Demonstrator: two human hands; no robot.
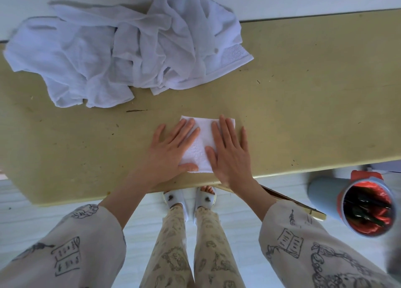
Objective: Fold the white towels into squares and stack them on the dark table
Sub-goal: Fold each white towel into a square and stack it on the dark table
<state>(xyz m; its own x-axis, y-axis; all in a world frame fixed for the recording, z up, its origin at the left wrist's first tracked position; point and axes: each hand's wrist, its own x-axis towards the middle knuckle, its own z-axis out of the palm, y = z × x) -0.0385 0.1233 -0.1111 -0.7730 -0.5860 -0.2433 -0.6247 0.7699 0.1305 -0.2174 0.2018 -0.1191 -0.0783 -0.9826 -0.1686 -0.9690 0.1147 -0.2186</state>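
Note:
A small white towel (203, 140), folded into a square, lies near the front edge of the tan table (303, 105). My left hand (171, 151) lies flat on its left half with the fingers spread. On the right half my right hand (230, 153) presses down, fingers straight. A heap of crumpled white towels (121, 53) covers the far left of the table, reaching up against the wall.
A grey bin (355, 203) with a red liner stands on the floor to the right, below the table edge. A wooden strip (299, 205) sticks out under the table by my right forearm. The table's right half is bare wood.

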